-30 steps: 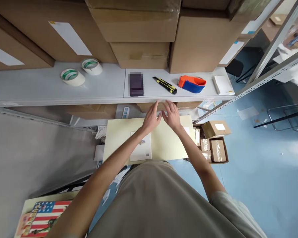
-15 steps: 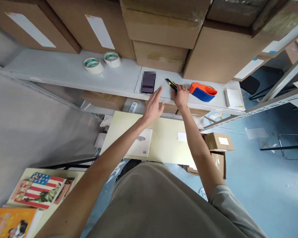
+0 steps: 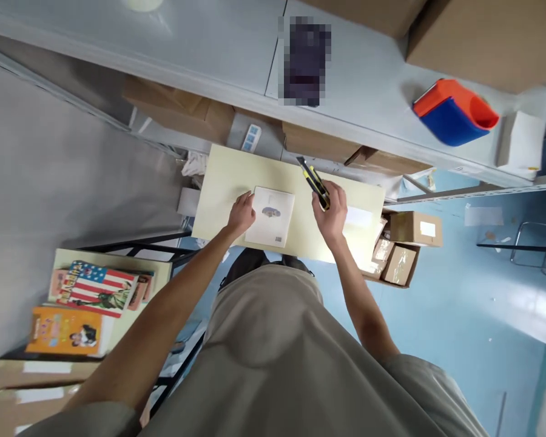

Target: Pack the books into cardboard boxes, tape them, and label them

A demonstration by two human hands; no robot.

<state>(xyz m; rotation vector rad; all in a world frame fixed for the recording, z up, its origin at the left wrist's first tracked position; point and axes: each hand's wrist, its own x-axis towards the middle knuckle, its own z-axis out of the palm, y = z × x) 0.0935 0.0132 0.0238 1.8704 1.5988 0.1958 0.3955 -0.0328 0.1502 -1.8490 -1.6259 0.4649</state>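
My right hand (image 3: 331, 212) is closed round a black and yellow utility knife (image 3: 315, 183). The knife points up and to the left, held above the pale yellow table (image 3: 227, 164). A white book (image 3: 270, 227) with a small oval picture on its cover lies flat on that table. At the book's left edge is my left hand (image 3: 242, 213), fingers slightly bent and thumb apart, with nothing gripped in it. Its fingertips reach the book's edge; whether they press on it I cannot tell. A white label sheet (image 3: 358, 216) lies to the right of my right hand.
A grey shelf (image 3: 236, 54) runs above the table, bearing a blurred dark object (image 3: 306, 64), an orange and blue tape dispenser (image 3: 452, 115) and cardboard boxes (image 3: 486, 48). Books (image 3: 102, 288) lie on a stand at the left. Boxes (image 3: 414, 229) stand at the table's right.
My right hand has lifted the utility knife off the shelf and brought it down over the table. My left hand has moved down from the shelf to the book. The view has tilted down.
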